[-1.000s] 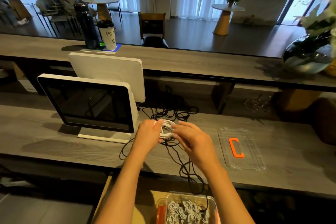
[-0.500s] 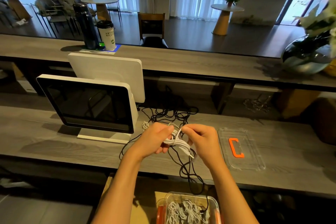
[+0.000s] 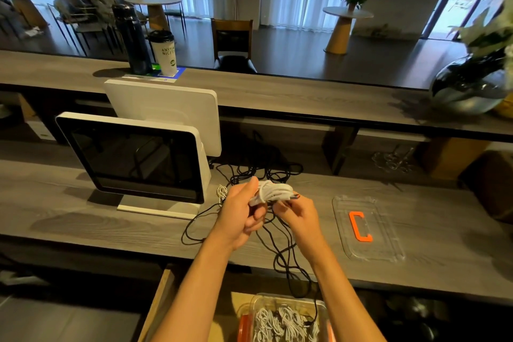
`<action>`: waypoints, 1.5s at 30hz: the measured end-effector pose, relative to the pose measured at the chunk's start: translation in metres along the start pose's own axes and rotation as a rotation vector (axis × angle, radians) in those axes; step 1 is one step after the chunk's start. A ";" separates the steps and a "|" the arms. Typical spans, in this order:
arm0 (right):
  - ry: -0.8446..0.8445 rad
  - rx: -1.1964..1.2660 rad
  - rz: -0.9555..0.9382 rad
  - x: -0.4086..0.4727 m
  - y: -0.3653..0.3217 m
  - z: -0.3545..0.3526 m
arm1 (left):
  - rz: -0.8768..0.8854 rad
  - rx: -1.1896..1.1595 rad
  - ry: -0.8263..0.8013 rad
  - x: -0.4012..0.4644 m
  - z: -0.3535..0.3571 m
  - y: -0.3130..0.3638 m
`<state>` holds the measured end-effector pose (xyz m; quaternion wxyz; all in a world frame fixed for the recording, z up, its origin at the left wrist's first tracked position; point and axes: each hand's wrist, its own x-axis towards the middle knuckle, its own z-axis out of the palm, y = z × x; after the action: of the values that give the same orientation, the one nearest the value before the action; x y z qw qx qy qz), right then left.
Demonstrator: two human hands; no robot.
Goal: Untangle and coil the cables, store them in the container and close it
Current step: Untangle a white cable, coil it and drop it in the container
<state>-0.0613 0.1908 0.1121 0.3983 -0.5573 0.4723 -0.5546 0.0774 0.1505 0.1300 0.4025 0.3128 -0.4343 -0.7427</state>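
Observation:
My left hand [image 3: 240, 209] grips a coiled white cable [image 3: 273, 191] above the grey counter. My right hand [image 3: 298, 212] pinches the coil's right end. Under both hands a tangle of black cables [image 3: 277, 247] spreads over the counter and hangs off its front edge. Another small white cable [image 3: 221, 192] lies beside the monitor base. A clear container [image 3: 283, 319] with orange clips holds several coiled white cables, low at the bottom of the view. Its clear lid [image 3: 388, 244] with an orange handle [image 3: 359, 226] lies flat on the counter to the right.
A white-framed monitor [image 3: 133, 158] stands on the counter at left, a second screen behind it. On the raised ledge [image 3: 277, 91] stand a dark bottle [image 3: 130, 39], a paper cup [image 3: 163, 51] and, far right, a round vase [image 3: 469, 86]. A wooden surface [image 3: 158, 305] lies below the counter.
The white cable has been lifted off the counter and bunched into a tighter coil. My left hand turned thumb-up around it; my right hand shifted to the coil's right end.

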 end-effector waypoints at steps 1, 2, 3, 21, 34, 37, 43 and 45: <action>0.010 -0.024 0.029 0.000 0.000 0.003 | 0.023 0.035 0.054 0.000 0.003 0.000; 0.047 -0.057 0.055 0.000 0.001 0.006 | 0.053 0.095 0.114 0.000 0.006 0.000; 0.087 -0.086 0.071 0.001 -0.001 0.008 | 0.085 0.177 0.177 0.000 0.008 -0.001; -0.254 -0.461 0.486 -0.001 -0.034 0.015 | 0.162 1.195 0.427 0.021 -0.031 0.000; 0.008 -0.189 0.149 0.002 -0.039 -0.021 | -0.071 0.785 -0.237 -0.006 -0.021 0.035; 0.008 -0.024 0.169 0.001 -0.031 -0.011 | 0.018 0.509 -0.191 -0.008 -0.017 0.030; 0.049 -0.031 0.153 0.000 -0.017 0.006 | -0.086 -0.100 0.194 0.002 -0.001 0.010; 0.062 -0.023 0.190 0.000 -0.017 0.008 | -0.103 -0.093 0.309 0.005 0.002 0.006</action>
<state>-0.0515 0.1938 0.1278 0.4277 -0.4971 0.5417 -0.5259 0.0753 0.1451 0.1361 0.4400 0.4262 -0.3159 -0.7245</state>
